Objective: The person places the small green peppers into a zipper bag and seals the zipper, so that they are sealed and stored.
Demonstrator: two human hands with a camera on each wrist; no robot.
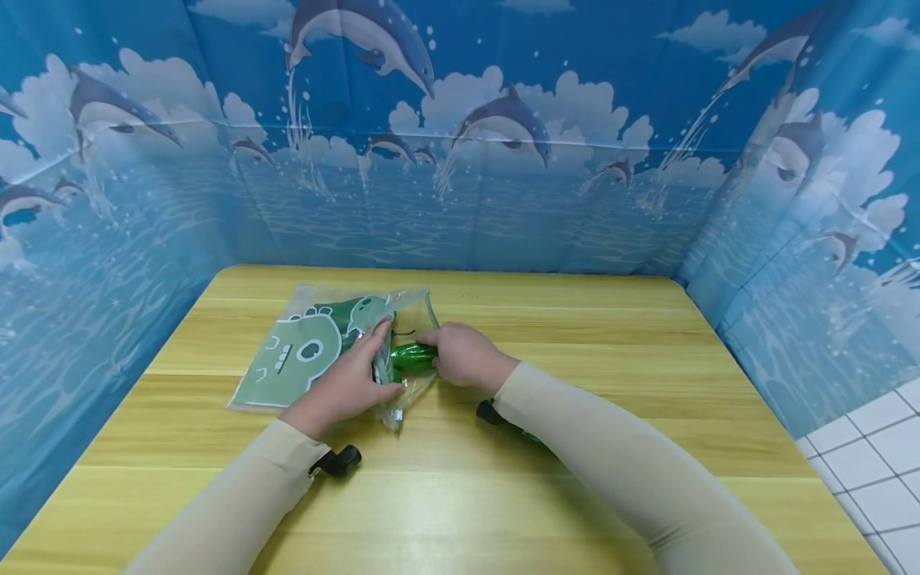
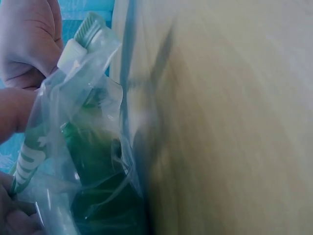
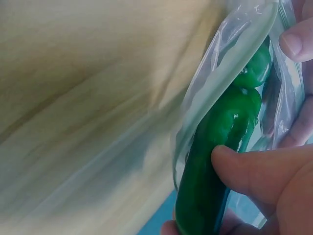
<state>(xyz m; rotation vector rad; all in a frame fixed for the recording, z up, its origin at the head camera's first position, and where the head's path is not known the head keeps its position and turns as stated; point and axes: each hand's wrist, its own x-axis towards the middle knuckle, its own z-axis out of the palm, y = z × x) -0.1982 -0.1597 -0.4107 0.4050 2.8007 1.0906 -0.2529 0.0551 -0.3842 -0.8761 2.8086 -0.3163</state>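
A clear zip bag [image 1: 262,383] with a green cartoon dinosaur print lies on the left half of the table, its mouth facing right. My left hand [image 1: 348,379] holds the bag's open mouth, fingers on the upper edge and thumb on the near side. Inside the mouth, my right hand [image 1: 463,355] grips a long, glossy green vegetable-like thing [image 3: 200,171], thumb on top. Another shiny green piece [image 3: 257,68] shows deeper in the bag. In the left wrist view, green shapes [image 2: 98,152] appear through the plastic, below the white slider [image 2: 72,55].
A sliver of something green [image 1: 532,436] shows beside my right forearm, mostly hidden by the sleeve. The wooden table [image 1: 575,319] is bounded by a blue dolphin curtain [image 1: 503,216] at back and sides. White tiles [image 1: 870,459] lie beyond the right edge.
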